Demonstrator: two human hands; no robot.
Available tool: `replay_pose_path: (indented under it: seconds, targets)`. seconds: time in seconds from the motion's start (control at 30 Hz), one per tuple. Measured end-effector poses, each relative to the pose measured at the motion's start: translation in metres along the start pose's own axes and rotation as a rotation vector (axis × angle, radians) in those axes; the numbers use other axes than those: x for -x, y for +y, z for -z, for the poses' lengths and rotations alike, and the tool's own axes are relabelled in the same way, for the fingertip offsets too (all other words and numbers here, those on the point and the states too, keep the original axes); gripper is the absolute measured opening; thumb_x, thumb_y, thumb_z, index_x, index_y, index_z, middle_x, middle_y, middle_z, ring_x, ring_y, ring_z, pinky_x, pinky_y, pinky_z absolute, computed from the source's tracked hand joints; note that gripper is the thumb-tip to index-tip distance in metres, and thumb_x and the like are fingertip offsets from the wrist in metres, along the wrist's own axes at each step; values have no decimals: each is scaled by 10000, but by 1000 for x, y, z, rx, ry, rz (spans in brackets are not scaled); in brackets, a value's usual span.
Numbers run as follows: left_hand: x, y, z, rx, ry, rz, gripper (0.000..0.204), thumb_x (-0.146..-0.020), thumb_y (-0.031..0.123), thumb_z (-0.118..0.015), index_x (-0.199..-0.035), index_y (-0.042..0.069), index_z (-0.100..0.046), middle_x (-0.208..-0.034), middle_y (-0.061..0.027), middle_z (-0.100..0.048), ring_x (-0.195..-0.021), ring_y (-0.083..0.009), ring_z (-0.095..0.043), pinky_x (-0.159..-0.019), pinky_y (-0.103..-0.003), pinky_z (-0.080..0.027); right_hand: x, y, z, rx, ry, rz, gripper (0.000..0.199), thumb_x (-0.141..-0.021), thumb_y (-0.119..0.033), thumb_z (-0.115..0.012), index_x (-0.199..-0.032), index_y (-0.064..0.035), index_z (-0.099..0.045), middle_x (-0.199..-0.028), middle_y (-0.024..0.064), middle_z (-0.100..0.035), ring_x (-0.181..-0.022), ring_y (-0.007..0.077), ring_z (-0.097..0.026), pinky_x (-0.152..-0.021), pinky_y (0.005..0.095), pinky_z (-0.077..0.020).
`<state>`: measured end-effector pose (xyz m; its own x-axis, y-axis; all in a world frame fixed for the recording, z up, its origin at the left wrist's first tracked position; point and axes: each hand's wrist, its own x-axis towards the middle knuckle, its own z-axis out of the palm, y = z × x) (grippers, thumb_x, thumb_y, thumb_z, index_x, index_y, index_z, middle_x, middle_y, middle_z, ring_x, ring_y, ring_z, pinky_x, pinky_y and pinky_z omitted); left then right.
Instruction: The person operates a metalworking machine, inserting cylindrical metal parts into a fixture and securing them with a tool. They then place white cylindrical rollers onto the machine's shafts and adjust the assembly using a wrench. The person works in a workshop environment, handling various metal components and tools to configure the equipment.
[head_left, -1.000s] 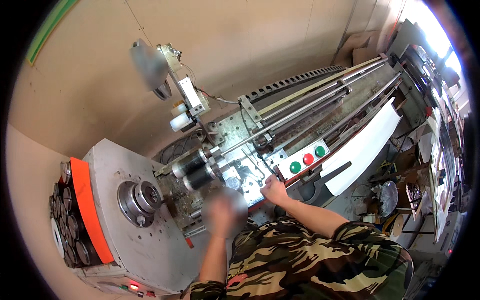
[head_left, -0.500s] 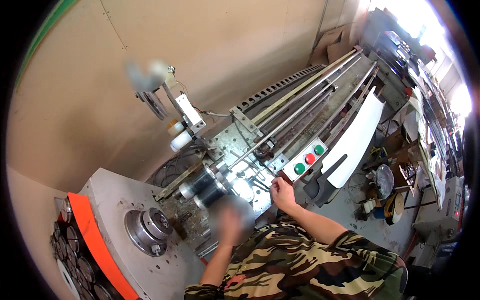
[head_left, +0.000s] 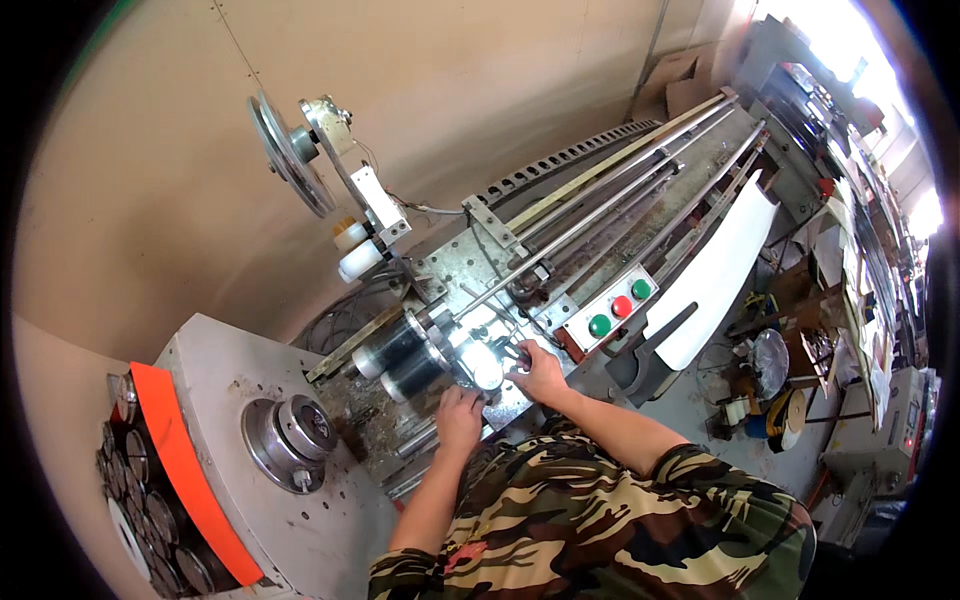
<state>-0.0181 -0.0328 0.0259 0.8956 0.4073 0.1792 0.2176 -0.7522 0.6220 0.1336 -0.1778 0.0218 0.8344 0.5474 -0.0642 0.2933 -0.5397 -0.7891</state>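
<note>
My left hand [head_left: 460,420], fingers curled together, is at the near edge of a bright metal plate [head_left: 512,403] on a machine. What its fingertips hold, if anything, is hidden. My right hand [head_left: 541,376] sits just to the right, fingers bent and thumb reaching left toward a shiny round metal part [head_left: 482,367]. Small dark pieces lie by its fingertips, too small to name. Left of the round part are two black cylinders [head_left: 415,370]. Farther right stands a button box [head_left: 610,313] with green and red buttons.
A grey machine housing with a round chuck [head_left: 305,428] stands at the left, beside an orange strip [head_left: 185,470]. Long steel rods [head_left: 620,200] run to the far right. A pulley wheel [head_left: 290,155] rises at the back left. A white curved sheet [head_left: 715,275] lies along the right side.
My right hand has moved left from beside the button box to the round metal part. My left hand, blurred before, has moved slightly farther away to the plate's edge.
</note>
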Motion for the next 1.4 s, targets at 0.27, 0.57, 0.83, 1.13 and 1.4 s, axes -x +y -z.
replay_pose_path:
  seconds: [0.27, 0.57, 0.83, 1.13, 1.4]
  targets:
    - [-5, 35, -1, -178, 85, 222, 197, -730, 166, -741, -878, 46, -690, -870, -120, -589, -853, -328, -581, -735, -429, -478, -14, 20, 2, -147, -189, 133, 658, -718, -71, -765, -1299, 7, -466, -962, 171, -671, -881, 265, -681, -782, 358, -541]
    - [6, 21, -7, -117, 130, 125, 156, -776, 170, -693, -839, 29, -668, -895, -117, -607, -867, -328, -592, -742, -429, -490, -16, 19, 14, -60, -297, 151, 651, -736, -80, -734, -1323, -49, -455, -889, 149, -638, -901, 338, -617, -782, 421, -497]
    - [3, 45, -14, -264, 157, 347, 205, -780, 229, -699, -843, 40, -649, -878, -118, -599, -830, -331, -592, -702, -446, -486, -21, 0, 29, -81, -242, 283, 690, -707, -66, -765, -1318, -38, -448, -985, 178, -626, -902, 331, -616, -810, 413, -497]
    - [-5, 51, -6, -316, 76, 426, 219, -775, 268, -701, -835, 63, -650, -873, -86, -594, -856, -304, -592, -692, -427, -495, -25, 2, 28, -50, -255, 299, 582, -713, -48, -718, -1255, -30, -506, -900, 161, -657, -913, 340, -634, -813, 412, -508]
    - [0, 38, -13, -302, 120, 284, 237, -777, 285, -697, -810, 59, -633, -883, -92, -584, -894, -299, -583, -680, -437, -499, -33, 15, 18, 7, -333, 298, 645, -660, -101, -773, -1233, 7, -499, -871, 146, -641, -811, 311, -628, -742, 400, -505]
